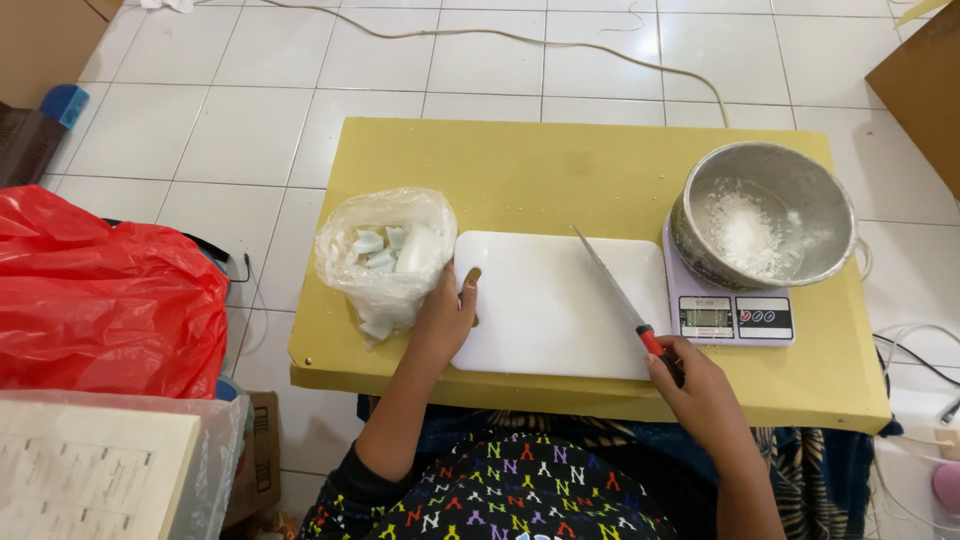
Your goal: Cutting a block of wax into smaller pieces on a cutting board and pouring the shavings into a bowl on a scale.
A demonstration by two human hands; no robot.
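Note:
My left hand (443, 318) rests at the left edge of a white cutting board (556, 300), beside a clear plastic bag (385, 255) holding pale white chunks. Its fingers are slightly apart and hold nothing. My right hand (700, 385) grips the red-and-black handle of a long knife (612, 285). The blade lies slanted across the bare board, tip pointing away from me. The board sits on a low yellow table (560, 175).
A metal bowl (765, 215) with white grated bits stands on a digital kitchen scale (730, 312) at the table's right. A red plastic bag (95, 295) lies on the tiled floor to the left. A cord (560, 45) runs across the floor behind the table.

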